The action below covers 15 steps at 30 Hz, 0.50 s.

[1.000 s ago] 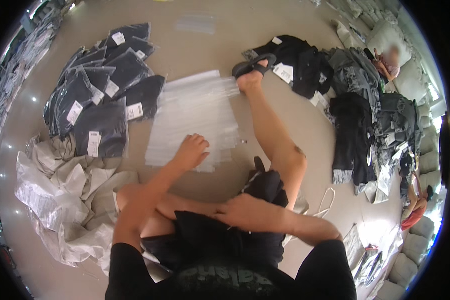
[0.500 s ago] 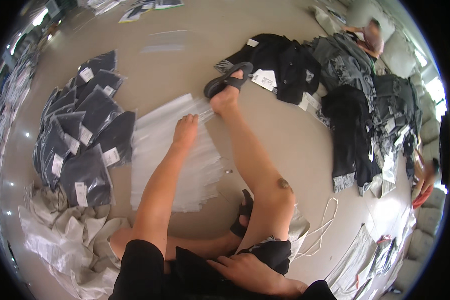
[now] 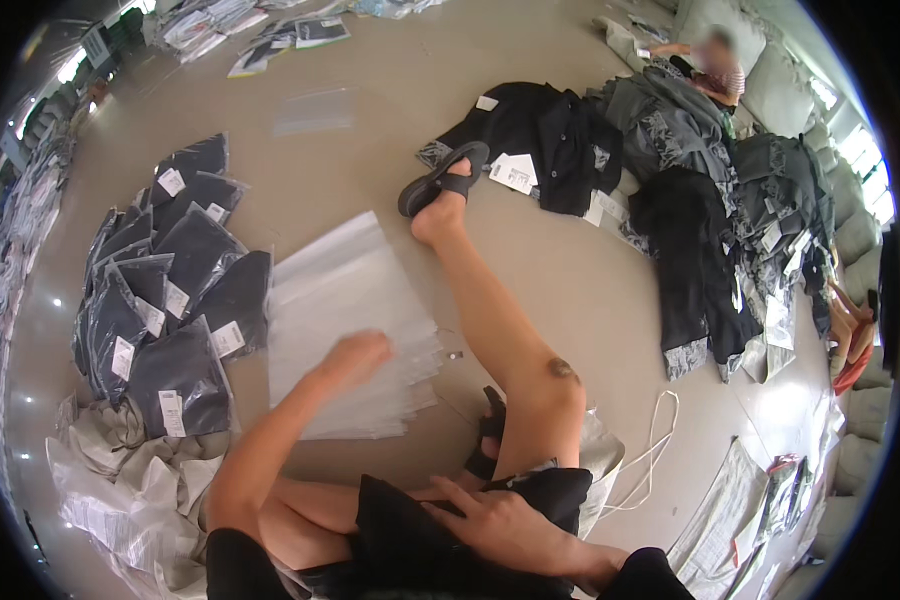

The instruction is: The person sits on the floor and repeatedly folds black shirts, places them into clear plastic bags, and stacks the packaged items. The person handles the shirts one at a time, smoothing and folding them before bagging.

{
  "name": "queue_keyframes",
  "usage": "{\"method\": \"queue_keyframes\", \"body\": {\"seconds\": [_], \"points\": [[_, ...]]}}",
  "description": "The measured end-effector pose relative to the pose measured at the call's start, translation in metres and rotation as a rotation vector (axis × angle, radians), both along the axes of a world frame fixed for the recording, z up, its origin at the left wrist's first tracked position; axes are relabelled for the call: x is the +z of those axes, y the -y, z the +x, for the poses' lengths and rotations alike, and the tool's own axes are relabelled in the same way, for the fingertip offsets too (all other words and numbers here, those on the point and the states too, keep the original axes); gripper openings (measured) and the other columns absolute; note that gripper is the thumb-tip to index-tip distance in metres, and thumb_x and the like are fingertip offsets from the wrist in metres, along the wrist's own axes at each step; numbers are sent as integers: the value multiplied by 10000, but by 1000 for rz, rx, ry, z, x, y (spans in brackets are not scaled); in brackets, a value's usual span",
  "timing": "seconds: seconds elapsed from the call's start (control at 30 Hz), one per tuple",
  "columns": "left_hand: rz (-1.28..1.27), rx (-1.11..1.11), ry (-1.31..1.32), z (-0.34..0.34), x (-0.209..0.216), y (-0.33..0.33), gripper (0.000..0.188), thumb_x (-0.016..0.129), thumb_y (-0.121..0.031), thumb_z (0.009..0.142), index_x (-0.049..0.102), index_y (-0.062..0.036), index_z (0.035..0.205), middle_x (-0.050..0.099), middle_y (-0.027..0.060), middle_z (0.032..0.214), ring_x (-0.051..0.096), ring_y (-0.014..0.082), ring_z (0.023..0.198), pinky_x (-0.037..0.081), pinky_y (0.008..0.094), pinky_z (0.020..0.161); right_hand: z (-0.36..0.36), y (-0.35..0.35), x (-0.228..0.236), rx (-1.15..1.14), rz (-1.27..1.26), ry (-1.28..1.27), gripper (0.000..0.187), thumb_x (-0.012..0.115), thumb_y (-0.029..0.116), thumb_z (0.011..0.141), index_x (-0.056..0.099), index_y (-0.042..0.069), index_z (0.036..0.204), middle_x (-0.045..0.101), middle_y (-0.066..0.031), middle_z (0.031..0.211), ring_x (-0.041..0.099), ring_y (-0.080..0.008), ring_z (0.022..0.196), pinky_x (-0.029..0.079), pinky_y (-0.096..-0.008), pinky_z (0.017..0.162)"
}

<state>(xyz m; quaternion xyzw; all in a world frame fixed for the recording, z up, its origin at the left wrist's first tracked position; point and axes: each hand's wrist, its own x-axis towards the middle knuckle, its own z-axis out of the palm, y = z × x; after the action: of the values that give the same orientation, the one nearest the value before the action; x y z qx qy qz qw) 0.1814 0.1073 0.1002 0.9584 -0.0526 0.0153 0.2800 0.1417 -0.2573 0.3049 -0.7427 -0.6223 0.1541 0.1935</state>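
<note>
My left hand (image 3: 358,357) is over a fanned stack of clear plastic bags (image 3: 340,290) on the floor; it is smeared by motion and its fingers cannot be made out. Whether it holds anything does not show. In my lap lies black cloth (image 3: 400,515), with a bit of grey pattern at its far edge. On this cloth my right hand (image 3: 500,528) rests, open, with fingers stretched out and apart. Left of the stack is a pile of dark folded garments in clear bags (image 3: 175,375), with white tags on them.
Black garments (image 3: 560,140) and grey garments (image 3: 670,130) with white tags lie at the far right. A crumpled pale sack (image 3: 150,480) is at near left, a cord loop (image 3: 645,460) at right. Two other people sit at the right, one farther back (image 3: 715,75).
My left hand has drawn back toward me from the far part of the bag stack. The fingers of my right hand have spread on the black cloth. The view has shifted slightly.
</note>
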Motion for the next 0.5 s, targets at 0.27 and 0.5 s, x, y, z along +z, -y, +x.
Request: {"method": "queue_keyframes", "body": {"seconds": [0.27, 0.5], "points": [[-748, -376, -647, -173, 119, 69, 212, 692, -161, 992, 760, -16, 1131, 769, 189, 942, 710, 217, 832, 546, 367, 761, -18, -11, 12, 215, -30, 60, 556, 610, 55, 866, 649, 75, 1420, 602, -177, 1382, 703, -243, 737, 598, -336, 648], [-676, -236, -386, -220, 170, 83, 258, 717, -101, 936, 763, -27, 1179, 776, 202, 1008, 744, 231, 849, 564, 366, 762, -28, -5, 15, 290, 91, -57, 530, 621, 53, 856, 662, 59, 1385, 662, -123, 1224, 713, -283, 803, 598, -359, 651]]}}
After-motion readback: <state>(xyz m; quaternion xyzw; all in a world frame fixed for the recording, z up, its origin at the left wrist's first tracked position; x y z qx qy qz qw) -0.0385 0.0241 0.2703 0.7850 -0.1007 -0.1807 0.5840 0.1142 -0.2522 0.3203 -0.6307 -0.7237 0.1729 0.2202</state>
